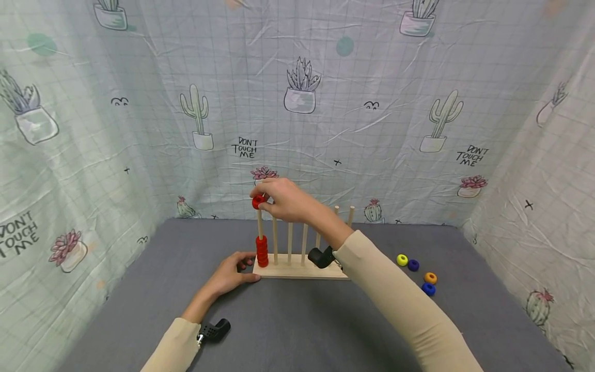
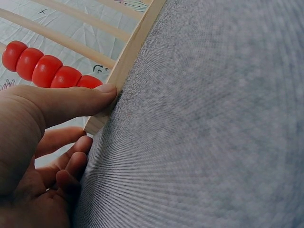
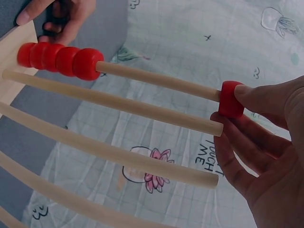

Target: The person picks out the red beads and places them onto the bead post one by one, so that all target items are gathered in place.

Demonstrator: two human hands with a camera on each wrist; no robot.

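A wooden peg rack has a flat base and several upright pegs. Stacked low on its leftmost peg are several red beads. My right hand pinches another red bead between thumb and fingers at that peg's top end; in the right wrist view the bead meets the tip. At the rack's left end, my left hand holds the base, its thumb on the front edge and a finger against the end. The left wrist view shows the stacked beads just past the thumb.
On the grey tabletop to the right lie a yellow bead, a purple bead, an orange bead and a blue bead. A cactus-print cloth surrounds the back and sides. My right forearm crosses over the rack's right part.
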